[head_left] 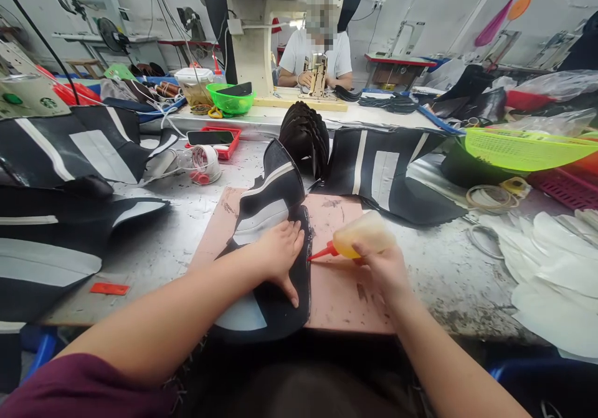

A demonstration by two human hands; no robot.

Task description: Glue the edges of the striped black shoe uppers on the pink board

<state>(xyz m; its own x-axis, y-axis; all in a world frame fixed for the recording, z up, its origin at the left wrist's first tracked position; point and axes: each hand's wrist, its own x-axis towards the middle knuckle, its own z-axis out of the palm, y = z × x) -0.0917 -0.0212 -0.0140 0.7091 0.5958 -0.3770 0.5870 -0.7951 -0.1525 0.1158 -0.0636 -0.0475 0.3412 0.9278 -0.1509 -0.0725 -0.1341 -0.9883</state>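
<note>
A black leather-like piece [280,303] with white backing strips lies on a pink board [336,306] in front of me. My left hand [283,250] presses flat on it, fingers stretched and thumb apart. In my right hand [385,271] is a squeeze bottle [364,234] of yellowish liquid, tilted with its red nozzle pointing left. The nozzle tip is at the right edge of the black piece, where a glossy line runs along the border. The piece's far part curls upward, and behind it stands a bundle of dark ruffled pieces [304,137].
Similar black pieces lie at left [79,144] and right [387,175]. A tape roll [205,164], a red tray [228,150] with a phone and a green basket [231,100] stand farther back. White cut sheets [551,268] cover the right side. A person [343,57] works opposite.
</note>
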